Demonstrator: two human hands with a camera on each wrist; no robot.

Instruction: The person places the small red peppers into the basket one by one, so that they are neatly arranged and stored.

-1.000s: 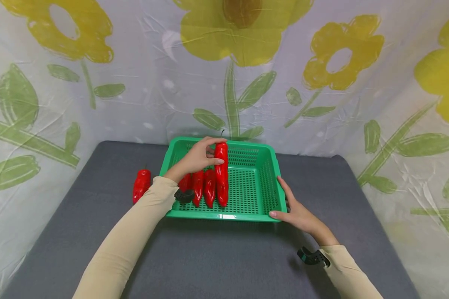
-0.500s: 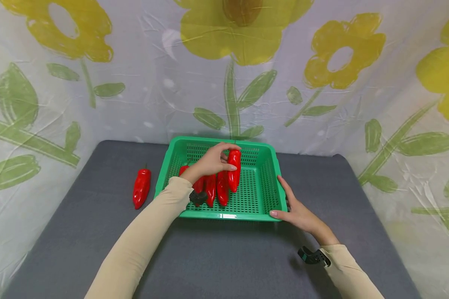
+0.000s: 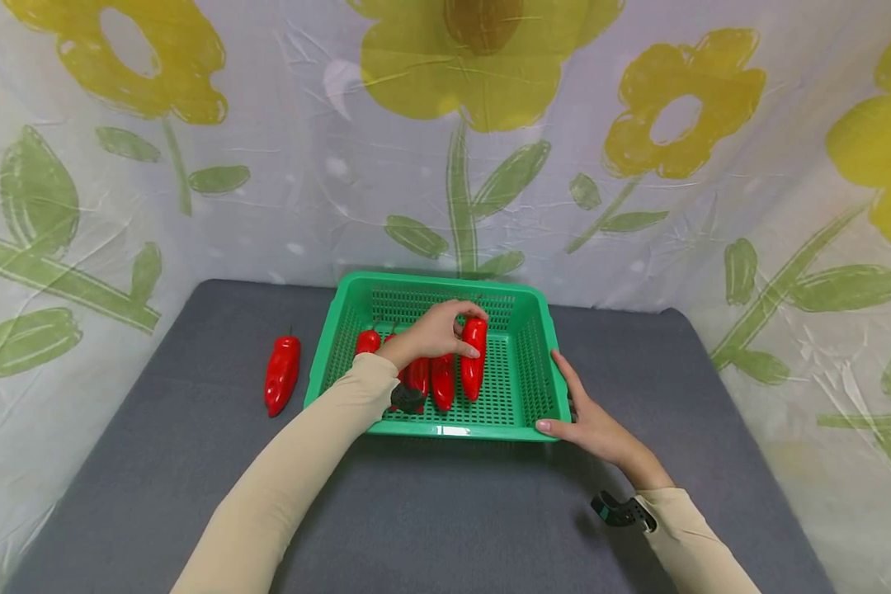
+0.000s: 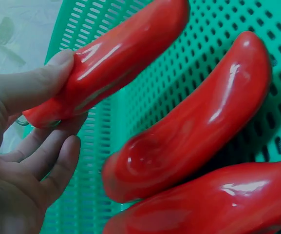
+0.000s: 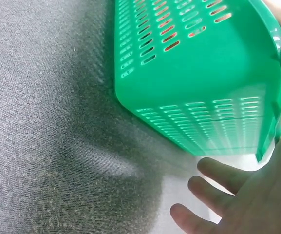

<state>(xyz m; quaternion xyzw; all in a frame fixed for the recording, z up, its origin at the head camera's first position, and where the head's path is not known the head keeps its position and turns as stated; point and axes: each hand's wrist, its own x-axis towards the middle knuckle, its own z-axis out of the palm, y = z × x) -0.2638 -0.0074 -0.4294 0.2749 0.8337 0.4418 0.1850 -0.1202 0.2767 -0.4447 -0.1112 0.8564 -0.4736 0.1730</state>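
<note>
My left hand (image 3: 438, 330) pinches a red pepper (image 3: 473, 367) near its stem end, thumb on one side and fingers on the other. In the left wrist view, this pepper (image 4: 125, 56) slants above the basket floor, beside a lying pepper (image 4: 198, 126). Several more peppers (image 3: 442, 386) lie side by side in the left half of the green basket (image 3: 453, 431), partly hidden by my left hand and wrist. At the basket's front right corner, my right hand (image 3: 594, 425) holds the rim. Three of its fingers (image 5: 213, 192) stand apart from the wall in the right wrist view.
One red pepper (image 3: 282, 375) lies on the dark grey table (image 3: 445, 511), left of the basket. A white cloth (image 3: 282, 206) with yellow flowers hangs behind the table and along both sides.
My left hand has moved right and lower with its pepper, to the right of the lying row. The right hand and the basket have stayed in place.
</note>
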